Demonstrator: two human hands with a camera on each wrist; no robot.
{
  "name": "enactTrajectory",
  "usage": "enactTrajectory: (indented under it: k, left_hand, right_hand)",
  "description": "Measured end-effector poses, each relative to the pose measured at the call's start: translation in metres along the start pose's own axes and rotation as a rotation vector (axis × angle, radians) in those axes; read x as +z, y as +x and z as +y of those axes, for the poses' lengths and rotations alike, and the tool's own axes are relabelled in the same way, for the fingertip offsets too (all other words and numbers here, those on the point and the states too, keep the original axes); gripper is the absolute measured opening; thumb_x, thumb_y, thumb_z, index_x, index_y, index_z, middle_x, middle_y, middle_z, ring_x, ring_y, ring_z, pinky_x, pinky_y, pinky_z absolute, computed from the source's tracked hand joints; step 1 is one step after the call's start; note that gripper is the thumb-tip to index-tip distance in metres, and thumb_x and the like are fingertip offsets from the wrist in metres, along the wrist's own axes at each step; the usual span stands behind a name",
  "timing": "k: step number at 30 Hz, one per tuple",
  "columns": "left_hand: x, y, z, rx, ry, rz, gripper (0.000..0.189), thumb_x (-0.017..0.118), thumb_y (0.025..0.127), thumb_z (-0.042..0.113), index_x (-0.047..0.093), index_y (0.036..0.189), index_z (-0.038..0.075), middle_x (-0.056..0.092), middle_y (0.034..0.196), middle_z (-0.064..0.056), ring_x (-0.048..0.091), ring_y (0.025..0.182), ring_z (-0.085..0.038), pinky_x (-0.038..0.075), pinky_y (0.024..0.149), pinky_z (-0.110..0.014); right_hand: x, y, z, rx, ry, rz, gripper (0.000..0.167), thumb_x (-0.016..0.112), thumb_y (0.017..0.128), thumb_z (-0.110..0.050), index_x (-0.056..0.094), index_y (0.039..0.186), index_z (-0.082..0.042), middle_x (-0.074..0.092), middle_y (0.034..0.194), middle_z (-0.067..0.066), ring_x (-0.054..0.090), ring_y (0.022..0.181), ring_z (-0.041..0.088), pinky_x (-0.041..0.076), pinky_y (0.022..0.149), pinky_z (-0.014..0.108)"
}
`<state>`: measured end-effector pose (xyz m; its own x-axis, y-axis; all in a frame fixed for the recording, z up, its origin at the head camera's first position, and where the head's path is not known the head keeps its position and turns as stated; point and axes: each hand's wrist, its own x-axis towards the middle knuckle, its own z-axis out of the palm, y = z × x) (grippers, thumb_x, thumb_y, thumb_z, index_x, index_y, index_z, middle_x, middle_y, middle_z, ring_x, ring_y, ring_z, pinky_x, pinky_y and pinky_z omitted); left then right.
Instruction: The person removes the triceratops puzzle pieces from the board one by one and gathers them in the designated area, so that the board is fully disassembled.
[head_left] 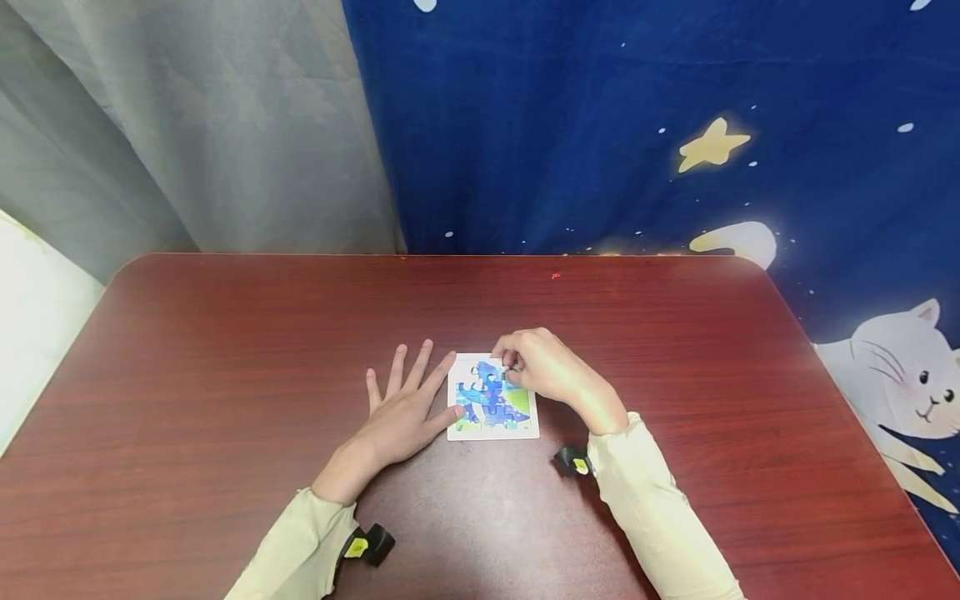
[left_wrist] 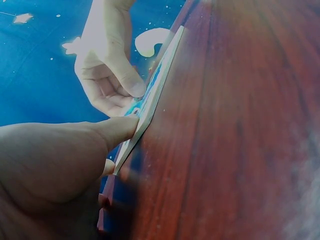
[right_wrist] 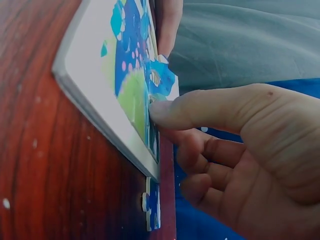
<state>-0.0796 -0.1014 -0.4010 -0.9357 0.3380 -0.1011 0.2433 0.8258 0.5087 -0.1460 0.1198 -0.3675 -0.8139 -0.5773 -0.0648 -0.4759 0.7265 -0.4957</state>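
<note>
A small jigsaw puzzle (head_left: 491,412) with a white border and a blue and green picture lies on the table. My left hand (head_left: 401,421) is spread flat at its left side, thumb on the lower left border and index fingertip at the upper left corner. At the puzzle's upper right, my right hand (head_left: 547,364) pinches a puzzle piece between thumb and fingers, mostly hidden by them. The right thumb (right_wrist: 185,111) presses close over the picture in the right wrist view. Near its tip, a blue piece (right_wrist: 162,77) stands tilted up from the board.
A loose blue puzzle piece (right_wrist: 153,205) lies just past the board's corner in the right wrist view. Small red bits (head_left: 556,276) lie near the far edge of the brown table (head_left: 262,333). Behind hang grey and blue curtains (head_left: 540,125).
</note>
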Motion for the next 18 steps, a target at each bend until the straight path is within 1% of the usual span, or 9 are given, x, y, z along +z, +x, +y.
enactTrajectory:
  k: [6, 10, 14, 16, 18]
  left_hand:
    - [-0.0002, -0.0001, -0.0003, 0.001, 0.005, -0.002, 0.073, 0.052, 0.091, 0.049, 0.020, 0.150, 0.022, 0.002, 0.155, -0.010, -0.010, 0.138, -0.036, -0.010, 0.097, -0.067]
    - [-0.0003, 0.0005, -0.0005, -0.001, 0.003, -0.003, 0.073, 0.052, 0.091, 0.050, 0.020, 0.150, 0.022, 0.002, 0.155, -0.009, -0.011, 0.138, -0.036, -0.010, 0.097, -0.067]
    - [-0.0004, 0.0011, -0.0003, -0.005, 0.001, -0.007, 0.073, 0.051, 0.090, 0.050, 0.020, 0.150, 0.023, 0.002, 0.155, -0.009, -0.011, 0.138, -0.036, -0.010, 0.097, -0.067]
    - [-0.0004, 0.0012, -0.0002, -0.006, 0.002, -0.008, 0.073, 0.051, 0.090, 0.050, 0.020, 0.150, 0.023, 0.002, 0.155, -0.009, -0.011, 0.138, -0.036, -0.010, 0.097, -0.067]
    - [-0.0004, 0.0011, 0.0002, -0.006, 0.002, -0.007, 0.073, 0.052, 0.090, 0.050, 0.020, 0.150, 0.023, 0.002, 0.155, -0.009, -0.011, 0.138, -0.036, -0.009, 0.097, -0.067]
  right_hand:
    - [0.0001, 0.0001, -0.0003, -0.041, -0.061, 0.007, 0.019, 0.069, 0.079, -0.001, 0.070, 0.097, -0.006, 0.059, 0.077, -0.002, 0.051, 0.070, 0.013, 0.044, 0.065, 0.023]
    - [0.0000, -0.0007, -0.0010, -0.028, -0.027, 0.007, 0.024, 0.069, 0.079, -0.001, 0.067, 0.103, -0.006, 0.060, 0.080, -0.002, 0.054, 0.073, 0.014, 0.045, 0.068, 0.025]
    - [0.0004, -0.0019, -0.0005, -0.031, 0.002, 0.011, 0.033, 0.070, 0.079, 0.000, 0.058, 0.109, -0.005, 0.060, 0.082, -0.002, 0.055, 0.075, 0.014, 0.045, 0.070, 0.026]
    - [0.0009, -0.0022, 0.0000, -0.038, 0.006, 0.015, 0.034, 0.070, 0.078, 0.001, 0.055, 0.108, -0.006, 0.060, 0.082, -0.002, 0.055, 0.074, 0.014, 0.045, 0.070, 0.026]
    - [0.0012, -0.0024, 0.0005, -0.045, 0.007, 0.019, 0.031, 0.070, 0.078, 0.001, 0.055, 0.104, -0.007, 0.060, 0.081, -0.002, 0.055, 0.073, 0.014, 0.045, 0.069, 0.026]
